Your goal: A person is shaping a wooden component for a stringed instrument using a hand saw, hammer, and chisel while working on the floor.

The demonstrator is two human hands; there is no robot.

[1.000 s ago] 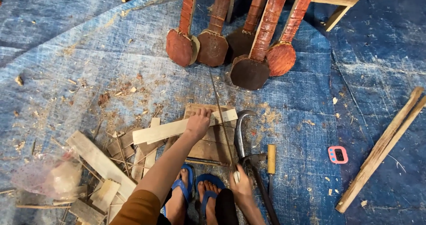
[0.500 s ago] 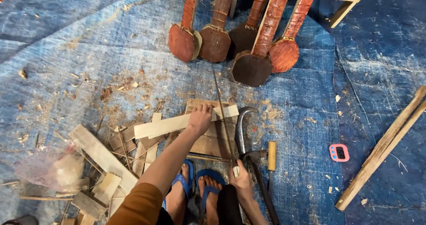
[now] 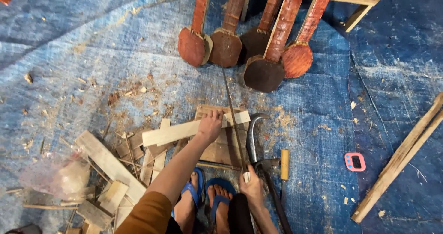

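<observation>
Pressing a pale wooden strip (image 3: pixel 194 129) flat onto a board (image 3: pixel 226 144) to steady it, the left hand (image 3: pixel 210 125) clamps down; the right hand (image 3: pixel 251 185) grips a thin saw (image 3: pixel 233 118) crossing the strip; a hammer (image 3: pixel 256 142) lies beside

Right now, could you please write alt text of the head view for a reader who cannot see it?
Seen from above, a person's left hand presses a pale wooden strip onto a board while the right hand holds a thin saw blade across it. A hammer lies alongside, on a blue tarp strewn with wood offcuts; reddish carved instrument bodies lean beyond.
</observation>
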